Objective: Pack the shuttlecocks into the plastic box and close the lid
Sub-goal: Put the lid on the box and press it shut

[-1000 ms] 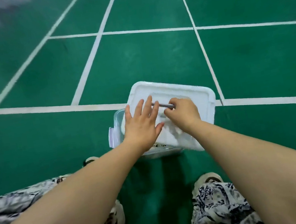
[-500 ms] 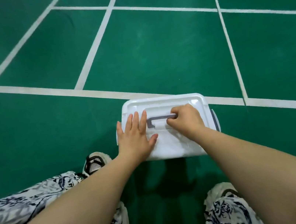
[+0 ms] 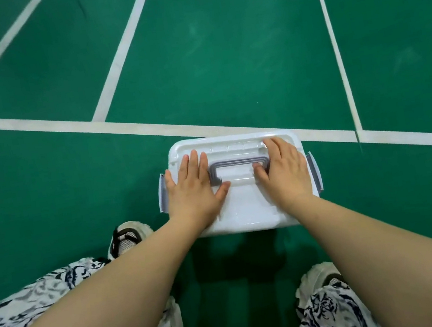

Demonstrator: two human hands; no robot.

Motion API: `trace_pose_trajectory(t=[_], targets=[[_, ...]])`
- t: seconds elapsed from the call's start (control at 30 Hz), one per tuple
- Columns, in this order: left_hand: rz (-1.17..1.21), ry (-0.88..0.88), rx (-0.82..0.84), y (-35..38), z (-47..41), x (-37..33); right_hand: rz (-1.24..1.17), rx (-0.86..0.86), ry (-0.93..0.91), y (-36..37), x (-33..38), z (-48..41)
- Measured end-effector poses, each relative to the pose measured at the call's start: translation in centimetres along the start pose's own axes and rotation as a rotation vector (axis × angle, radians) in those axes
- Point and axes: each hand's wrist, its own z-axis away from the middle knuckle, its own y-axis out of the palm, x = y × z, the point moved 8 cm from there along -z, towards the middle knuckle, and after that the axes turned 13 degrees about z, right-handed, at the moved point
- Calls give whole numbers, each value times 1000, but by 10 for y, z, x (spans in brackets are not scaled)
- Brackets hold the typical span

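Floor: I see a green court floor (image 3: 221,63) crossed by white painted lines (image 3: 119,45); it carries everything here.
Legs: trousers in a white cloth with a dark leafy print (image 3: 32,299) fill the bottom corners of my view.
Box: the white rectangular plastic box (image 3: 244,226) sits on the floor just in front of the feet, its far edge near a white line.
Lid: the white plastic lid (image 3: 246,203) lies flat on top of the box and hides the inside, so I cannot see the shuttlecocks.
Hands: the left hand (image 3: 193,189) lies palm down on the lid's left part, fingers straight and slightly spread. The right hand (image 3: 285,169) lies palm down on the right part, fingers straight.
Shoes: chunky white trainers, one (image 3: 124,237) left of the box, one (image 3: 320,276) lower right.
Handle: a grey plastic carry handle (image 3: 237,162) lies flat between the two hands; both thumbs rest near its ends.
Latches: a grey clip (image 3: 162,193) stands at the left side, another (image 3: 314,170) at the right; I cannot tell if they are snapped.
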Motion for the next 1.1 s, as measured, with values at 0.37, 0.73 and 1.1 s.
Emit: trace_pose_trajectory(t=[0.37, 0.73, 1.1], targets=[[316, -80, -289, -23, -8, 6, 117, -33, 8, 1, -1, -1], [533, -537, -318, -20, 12, 48, 176, 71, 240, -4, -39, 22], [607, -603, -362, -19, 31, 73, -146, 160, 595, 9, -72, 47]])
